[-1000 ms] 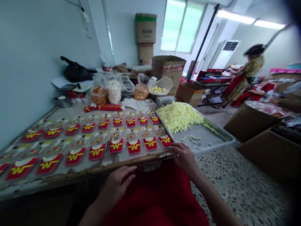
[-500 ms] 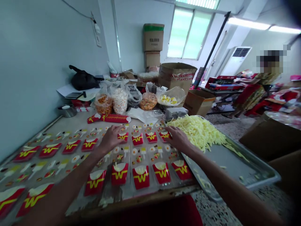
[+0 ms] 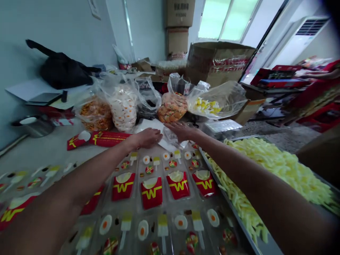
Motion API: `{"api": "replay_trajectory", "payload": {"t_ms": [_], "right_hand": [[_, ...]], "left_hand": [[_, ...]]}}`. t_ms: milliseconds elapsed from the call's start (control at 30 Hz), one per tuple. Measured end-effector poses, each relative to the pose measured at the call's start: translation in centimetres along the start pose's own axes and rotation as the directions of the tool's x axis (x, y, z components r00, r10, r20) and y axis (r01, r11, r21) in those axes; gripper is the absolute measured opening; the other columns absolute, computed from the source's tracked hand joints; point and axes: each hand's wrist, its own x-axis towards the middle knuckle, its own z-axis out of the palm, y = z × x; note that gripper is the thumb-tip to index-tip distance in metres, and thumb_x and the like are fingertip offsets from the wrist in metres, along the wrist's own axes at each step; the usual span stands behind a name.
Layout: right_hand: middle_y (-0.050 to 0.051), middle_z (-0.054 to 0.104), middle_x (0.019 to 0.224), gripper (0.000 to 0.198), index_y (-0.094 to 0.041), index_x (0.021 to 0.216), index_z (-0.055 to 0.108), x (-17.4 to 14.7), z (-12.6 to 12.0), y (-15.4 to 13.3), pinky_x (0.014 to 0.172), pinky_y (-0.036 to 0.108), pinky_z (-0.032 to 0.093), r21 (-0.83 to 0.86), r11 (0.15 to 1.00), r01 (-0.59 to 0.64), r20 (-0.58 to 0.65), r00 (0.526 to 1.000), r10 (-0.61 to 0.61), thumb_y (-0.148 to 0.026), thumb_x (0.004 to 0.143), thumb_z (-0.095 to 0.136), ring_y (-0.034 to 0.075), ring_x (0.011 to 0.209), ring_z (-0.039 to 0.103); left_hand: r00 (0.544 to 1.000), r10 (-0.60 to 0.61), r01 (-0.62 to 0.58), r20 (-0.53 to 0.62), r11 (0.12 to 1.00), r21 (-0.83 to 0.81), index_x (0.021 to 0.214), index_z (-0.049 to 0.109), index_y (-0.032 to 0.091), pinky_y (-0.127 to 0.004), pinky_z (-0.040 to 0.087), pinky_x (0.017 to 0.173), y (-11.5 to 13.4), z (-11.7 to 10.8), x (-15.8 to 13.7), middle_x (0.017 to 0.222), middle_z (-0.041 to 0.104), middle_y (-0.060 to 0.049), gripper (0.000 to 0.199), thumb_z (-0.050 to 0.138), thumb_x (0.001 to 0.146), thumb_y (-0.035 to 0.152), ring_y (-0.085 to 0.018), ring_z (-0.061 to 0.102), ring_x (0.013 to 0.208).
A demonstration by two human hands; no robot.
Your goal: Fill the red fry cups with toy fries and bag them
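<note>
My left hand (image 3: 149, 138) is at the near left edge of some flat white sheets (image 3: 151, 124), its fingers curled down; whatever they hold, if anything, is hidden. To its right, my right hand (image 3: 180, 131) reaches over a crumpled clear plastic bag (image 3: 170, 139) with its fingers stretched out, just in front of a bag of small orange-brown pieces (image 3: 172, 107). Under my arms lie rows of clear plastic trays with red fries cartons (image 3: 151, 193) marked with a yellow W, toy fried eggs (image 3: 143, 229) and yellow-and-white spatula-like pieces (image 3: 163, 226).
A metal tray (image 3: 233, 212) heaped with pale yellow fries (image 3: 278, 170) stands at the right. Red carton sleeves (image 3: 108, 138), a bag of white-and-orange pieces (image 3: 123, 109), a bag of yellow-and-white pieces (image 3: 207, 105) and a metal cup (image 3: 37, 125) stand farther back. A cardboard box (image 3: 217, 63) rises behind.
Both hands have moved forward from the trays to the white sheets and clear bag. My left hand's fingers have curled. The view has moved closer and lower.
</note>
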Motion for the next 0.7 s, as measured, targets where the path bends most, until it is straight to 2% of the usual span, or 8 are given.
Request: {"api": "replay_trajectory", "payload": {"t_ms": [67,133,200,300,400,533,700], "right_hand": [[0.021,0.041,0.152,0.128,-0.023,0.161,0.016,0.2,-0.6,0.8,0.113,0.058,0.03,-0.013,0.999,0.034,-0.023,0.999,-0.034,-0.015,0.055,0.088,0.043,0.141,0.037],[0.019,0.044,0.147,0.127,-0.024,0.161,0.019,-0.1,-1.6,1.6,0.108,0.052,0.04,0.022,0.999,0.037,-0.071,0.997,-0.036,-0.014,0.054,0.087,0.04,0.134,0.045],[0.017,0.041,0.151,0.125,-0.026,0.161,0.014,-0.7,-2.7,2.4,0.104,0.046,0.045,0.089,0.995,0.039,-0.147,0.989,-0.026,-0.01,0.057,0.082,0.036,0.134,0.046],[0.014,0.031,0.16,0.124,-0.028,0.161,0.008,-1.7,-4.0,3.5,0.108,0.042,0.042,0.135,0.988,0.07,-0.196,0.98,-0.042,-0.006,0.06,0.076,0.033,0.141,0.039],[0.013,0.029,0.162,0.119,-0.028,0.161,0.013,-2.6,-4.8,4.1,0.11,0.042,0.04,0.123,0.988,0.095,-0.169,0.983,-0.074,-0.004,0.062,0.073,0.032,0.142,0.04],[0.014,0.044,0.153,0.102,-0.023,0.155,0.029,-3.6,-5.5,4.6,0.107,0.04,0.042,0.042,0.994,0.102,-0.089,0.991,-0.098,-0.002,0.065,0.069,0.031,0.135,0.048],[0.012,0.065,0.133,0.072,-0.022,0.141,0.051,-5.1,-5.7,5.0,0.096,0.035,0.045,-0.021,1.0,-0.021,0.007,1.0,0.021,-0.006,0.072,0.066,0.028,0.118,0.061]], "left_hand": [[0.999,0.035,-0.036,0.012,0.997,0.068,0.123,0.058,0.01,-0.039,0.049,0.091,-0.2,0.9,0.9,0.116,0.064,-0.017,0.039,0.054,0.085,0.015,-0.028,0.062,0.107],[0.998,0.063,-0.062,-0.004,0.991,0.117,0.127,0.056,0.01,-0.037,0.049,0.089,-0.2,1.7,1.2,0.119,0.063,-0.018,0.039,0.049,0.09,0.014,-0.028,0.061,0.111],[0.998,0.06,-0.056,-0.026,0.989,0.138,0.128,0.056,0.012,-0.036,0.049,0.088,0.0,2.2,1.3,0.119,0.063,-0.018,0.036,0.046,0.094,0.018,-0.028,0.061,0.112],[0.999,-0.015,0.019,-0.029,0.991,0.132,0.129,0.055,0.014,-0.037,0.049,0.084,0.7,2.1,1.7,0.112,0.065,-0.016,0.039,0.053,0.094,0.029,-0.028,0.065,0.101],[0.999,-0.048,0.048,-0.01,0.992,0.114,0.133,0.054,0.018,-0.035,0.049,0.079,1.5,1.6,2.7,0.109,0.067,-0.014,0.042,0.055,0.094,0.034,-0.027,0.067,0.097],[0.998,-0.023,0.016,0.066,0.995,0.094,0.129,0.058,0.019,-0.031,0.047,0.075,1.5,0.5,3.8,0.103,0.071,-0.012,0.035,0.043,0.098,0.018,-0.023,0.069,0.09],[0.993,-0.018,0.005,0.115,0.994,0.109,0.107,0.067,0.014,-0.028,0.047,0.074,-0.4,-2.6,2.9,0.097,0.074,-0.011,0.028,0.045,0.091,0.005,-0.02,0.07,0.086]]}}
